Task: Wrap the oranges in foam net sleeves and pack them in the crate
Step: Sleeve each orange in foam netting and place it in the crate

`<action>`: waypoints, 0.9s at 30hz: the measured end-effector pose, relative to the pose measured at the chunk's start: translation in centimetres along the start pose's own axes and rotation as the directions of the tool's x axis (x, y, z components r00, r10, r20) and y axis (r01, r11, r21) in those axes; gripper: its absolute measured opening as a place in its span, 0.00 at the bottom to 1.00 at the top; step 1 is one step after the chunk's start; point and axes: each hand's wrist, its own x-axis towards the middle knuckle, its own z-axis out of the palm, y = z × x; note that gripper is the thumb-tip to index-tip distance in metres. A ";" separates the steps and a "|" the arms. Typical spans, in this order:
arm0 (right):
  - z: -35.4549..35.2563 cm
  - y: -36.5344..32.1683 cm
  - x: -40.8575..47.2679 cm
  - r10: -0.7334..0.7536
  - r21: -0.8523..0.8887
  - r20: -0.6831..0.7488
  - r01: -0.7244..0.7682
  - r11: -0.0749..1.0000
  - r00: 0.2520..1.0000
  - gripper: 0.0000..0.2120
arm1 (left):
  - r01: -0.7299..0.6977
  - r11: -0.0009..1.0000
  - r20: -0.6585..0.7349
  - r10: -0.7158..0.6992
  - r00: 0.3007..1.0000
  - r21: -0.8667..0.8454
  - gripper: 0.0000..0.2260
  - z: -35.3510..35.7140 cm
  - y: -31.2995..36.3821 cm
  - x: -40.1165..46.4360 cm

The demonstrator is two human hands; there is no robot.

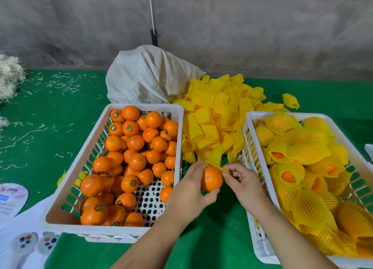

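Orange (211, 178) sits in my left hand (188, 190), thumb underneath and fingers curled over the far side, held in the gap between the two crates, above the green bench (60, 115). My right hand (242, 182) pinches the rolled rim of a sleeve (214, 157) against the orange's right shoulder, and my left fingertips catch the same rim on the other side. The mouth is only just over the top of the fruit; most of the peel is bare, and the rest of the sleeve stands up slack behind it, toward the sleeve pile (220, 109).

So I'm early in the wrapping step, I'd say: net started, not yet pulled down. The next move, as I judge it, calls for both hands to stretch the rim wide and draw it down evenly toward me while the left thumb gives way underneath, or the net will bunch on one side. Foam net like this looks springy, so it may snap back off the crown if I let go too soon.

After that it belongs in the right crate (249, 127), just beside my right wrist and already heaped with wrapped oranges (308, 149). The left crate (177, 111) holds plenty of bare oranges (137, 143), so the job looks far from finished. A white sack (149, 76) slumps behind the crates.
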 end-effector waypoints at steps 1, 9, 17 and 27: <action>0.1 0.0 -0.2 -0.001 0.017 -0.001 0.001 1.000 1.000 0.11 | 0.017 0.999 -0.057 -0.019 0.998 -0.029 0.34 -0.1 0.1 0.0; 2.5 -2.3 -2.6 -0.319 -0.070 -0.241 0.312 0.948 0.917 0.10 | 0.050 0.937 -0.175 -0.117 0.978 -0.345 0.38 -0.9 0.2 -0.1; 5.0 -4.4 -1.1 0.007 0.269 -0.164 0.038 0.963 0.986 0.14 | 0.004 0.871 -0.123 -0.074 0.990 -0.491 0.30 -1.7 -0.2 -0.6; 5.4 -5.1 -2.8 -0.441 -0.336 -0.336 0.332 0.881 0.832 0.07 | 0.073 0.763 -0.175 -0.239 0.955 -0.642 0.30 -1.3 -0.5 -0.1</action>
